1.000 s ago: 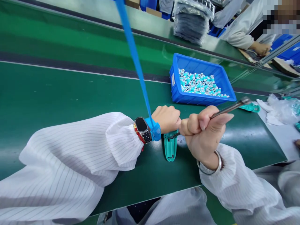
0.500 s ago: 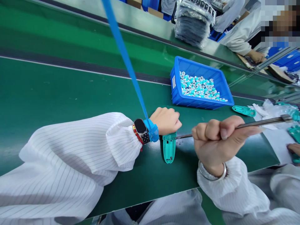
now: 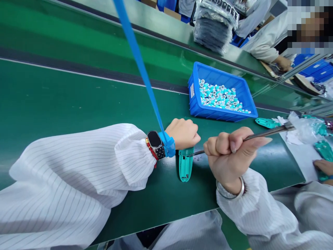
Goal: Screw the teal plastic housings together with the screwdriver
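Note:
My left hand (image 3: 182, 133), closed, is pressed over the upper end of a teal plastic housing half (image 3: 185, 168) lying on the green bench. The housing's hollow inside faces up, with small dark parts in it; its upper end is hidden under my fingers. My right hand (image 3: 229, 158) is wrapped round a long, slim metal tool, which looks like tweezers (image 3: 270, 132). The dark, thin tip reaches left into the housing, just below my left hand. The tool's wide end sticks out up and to the right.
A blue bin (image 3: 218, 113) of small white-and-teal parts stands beyond my hands. Right of it are another teal housing piece (image 3: 267, 123), white paper (image 3: 293, 156) and a plastic bag (image 3: 309, 128). A blue strap (image 3: 140, 64) runs up from my left wrist. Co-workers' hands (image 3: 324, 166) show at the right.
My right hand and the tool have moved left, and the tool's tip lies further inside the housing. My left hand stays on the housing. The view has shifted slightly.

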A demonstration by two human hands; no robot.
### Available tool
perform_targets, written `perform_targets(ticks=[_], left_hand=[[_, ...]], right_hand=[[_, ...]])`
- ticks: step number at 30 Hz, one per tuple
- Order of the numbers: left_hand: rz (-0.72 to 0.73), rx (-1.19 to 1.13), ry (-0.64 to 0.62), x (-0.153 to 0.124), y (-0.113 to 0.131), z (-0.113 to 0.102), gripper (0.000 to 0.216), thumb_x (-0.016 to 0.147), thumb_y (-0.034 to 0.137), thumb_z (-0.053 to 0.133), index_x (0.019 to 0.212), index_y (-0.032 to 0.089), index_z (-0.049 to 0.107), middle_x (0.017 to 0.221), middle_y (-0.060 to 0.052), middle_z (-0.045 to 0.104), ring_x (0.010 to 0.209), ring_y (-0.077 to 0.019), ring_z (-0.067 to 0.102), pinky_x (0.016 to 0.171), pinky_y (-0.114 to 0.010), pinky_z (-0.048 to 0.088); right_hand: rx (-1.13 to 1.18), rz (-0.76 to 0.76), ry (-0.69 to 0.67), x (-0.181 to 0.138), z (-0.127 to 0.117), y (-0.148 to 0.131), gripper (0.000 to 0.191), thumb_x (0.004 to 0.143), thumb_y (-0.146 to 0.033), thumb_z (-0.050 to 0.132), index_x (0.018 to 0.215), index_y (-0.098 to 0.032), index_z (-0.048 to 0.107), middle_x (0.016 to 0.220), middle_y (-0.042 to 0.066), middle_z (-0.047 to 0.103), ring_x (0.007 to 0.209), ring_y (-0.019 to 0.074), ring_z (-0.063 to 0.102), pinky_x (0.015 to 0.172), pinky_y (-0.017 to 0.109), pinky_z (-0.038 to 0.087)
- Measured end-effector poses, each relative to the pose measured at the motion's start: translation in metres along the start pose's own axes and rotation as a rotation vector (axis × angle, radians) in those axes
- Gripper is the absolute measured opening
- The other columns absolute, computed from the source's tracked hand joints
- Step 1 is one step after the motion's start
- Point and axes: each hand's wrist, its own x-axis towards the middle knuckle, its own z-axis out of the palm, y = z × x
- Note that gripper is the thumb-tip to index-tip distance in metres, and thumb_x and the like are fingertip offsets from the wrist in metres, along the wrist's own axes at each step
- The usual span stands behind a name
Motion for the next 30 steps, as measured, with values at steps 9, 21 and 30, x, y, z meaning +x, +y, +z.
perform_targets(ticks=[9, 21, 30], left_hand=[[0.017, 0.062, 0.044, -0.001, 0.0, -0.001, 0.032, 0.079, 0.026, 0.033, 0.072, 0.017, 0.063, 0.082, -0.012, 0.066, 0.068, -0.0256, 0.059, 0.053, -0.037, 0.036], [0.004, 0.066, 0.058, -0.002, 0.0, 0.0, 0.035, 0.079, 0.027, 0.034, 0.077, 0.016, 0.067, 0.083, -0.013, 0.066, 0.069, -0.0262, 0.06, 0.056, -0.036, 0.038], [0.033, -0.008, 0.105, -0.003, -0.002, 0.002, 0.037, 0.078, 0.026, 0.033, 0.079, 0.017, 0.069, 0.081, -0.016, 0.066, 0.069, -0.0297, 0.059, 0.055, -0.039, 0.035]], right_hand=[[0.063, -0.161, -0.19, -0.013, 0.001, 0.005, 0.051, 0.086, -0.053, 0.041, 0.051, -0.018, 0.025, 0.041, -0.007, 0.012, 0.033, 0.0039, 0.009, 0.036, 0.018, 0.013], [0.134, 0.098, -0.08, -0.043, -0.012, -0.012, 0.046, 0.089, -0.055, 0.029, 0.059, -0.02, 0.024, 0.045, -0.007, 0.01, 0.036, 0.0064, 0.006, 0.034, 0.017, 0.017], [0.136, 0.033, -0.09, -0.047, -0.011, -0.008, 0.044, 0.09, -0.053, 0.028, 0.061, -0.02, 0.024, 0.046, -0.008, 0.011, 0.036, 0.0057, 0.009, 0.035, 0.015, 0.021]])
